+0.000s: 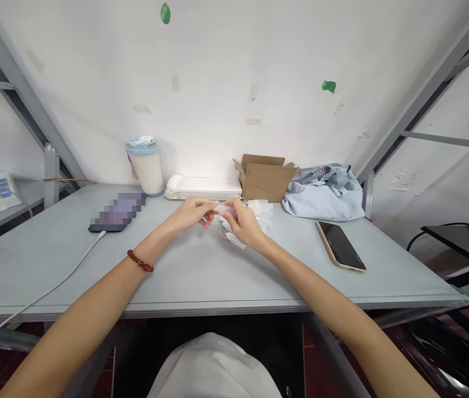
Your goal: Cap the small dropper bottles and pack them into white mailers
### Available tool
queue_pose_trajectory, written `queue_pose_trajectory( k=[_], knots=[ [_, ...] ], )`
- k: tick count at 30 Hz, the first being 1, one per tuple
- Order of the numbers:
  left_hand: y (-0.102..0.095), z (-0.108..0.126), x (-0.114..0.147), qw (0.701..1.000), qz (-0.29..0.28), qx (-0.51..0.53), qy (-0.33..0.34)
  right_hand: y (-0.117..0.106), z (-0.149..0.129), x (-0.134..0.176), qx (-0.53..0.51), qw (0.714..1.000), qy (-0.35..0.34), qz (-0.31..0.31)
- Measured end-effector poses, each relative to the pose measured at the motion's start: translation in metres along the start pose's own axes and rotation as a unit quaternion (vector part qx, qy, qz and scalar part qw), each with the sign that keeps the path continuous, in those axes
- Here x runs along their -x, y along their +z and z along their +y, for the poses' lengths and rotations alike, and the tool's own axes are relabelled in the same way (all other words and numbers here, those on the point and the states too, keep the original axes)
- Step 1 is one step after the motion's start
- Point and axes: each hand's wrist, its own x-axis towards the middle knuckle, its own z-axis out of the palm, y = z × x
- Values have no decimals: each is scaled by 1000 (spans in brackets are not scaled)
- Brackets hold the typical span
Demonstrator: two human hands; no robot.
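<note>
Above the desk, my left hand (pixel 193 214) and my right hand (pixel 246 222) meet at a small whitish translucent strip (pixel 225 209). Both hands pinch it, the left fingers at its left end and the right thumb and fingers at its right end. Its exact kind is too small to tell. Just behind and beside my right hand lies a loose pile of small white pieces (pixel 262 212), partly covered by that hand. One white piece (pixel 235 240) with a thin string loop lies under my right hand on the grey desk (pixel 201 282).
Along the wall stand a lidded cup (pixel 147 168), a white stack (pixel 207 187), an open cardboard box (pixel 266 179) and a bunched light blue cloth (pixel 325 193). A phone (pixel 342 247) lies right; another phone (pixel 118 213) with a white cable (pixel 64 279) lies left.
</note>
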Motion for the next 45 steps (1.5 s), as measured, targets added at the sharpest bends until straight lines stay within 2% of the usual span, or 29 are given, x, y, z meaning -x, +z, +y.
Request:
queue_pose_trajectory(
  k=[3,5,7,9,12,17,22,26,32,34,36,41,43,45],
  knots=[
    [1,1,1,1000,-4,2,14,-1,0,-1,-26,1000,8,-5],
    [3,1,2,999,-3,-18,31,-2,-2,-3,-103,993,54,-7],
    [5,1,2,997,0,-55,57,-5,-4,-4,-214,969,119,-26],
    [7,2,3,991,4,-103,89,-7,-6,-6,-308,933,180,-50],
    [9,3,5,978,22,-163,128,-10,-7,-7,-361,902,232,-54],
    [5,1,3,981,5,-143,131,-7,-7,-6,-330,917,221,-22],
    [1,0,1,993,-32,-92,61,-3,-2,-6,-265,952,151,8],
    [5,2,1,998,-22,-47,23,-3,2,-7,-236,964,126,5],
    [4,2,3,995,-9,-90,44,-2,5,-5,-155,980,125,-8],
    [2,3,4,992,-13,-112,60,-2,4,-5,-148,980,132,-11],
    [2,4,6,987,-18,-139,83,-4,1,-5,-182,971,155,-28],
    [3,11,11,969,-26,-210,128,-8,-8,-5,-300,925,212,-98],
    [0,14,11,969,-30,-206,135,-8,-7,-5,-292,926,222,-93],
    [-8,16,11,968,-23,-210,133,-7,-4,-6,-239,947,208,-57]
  ],
)
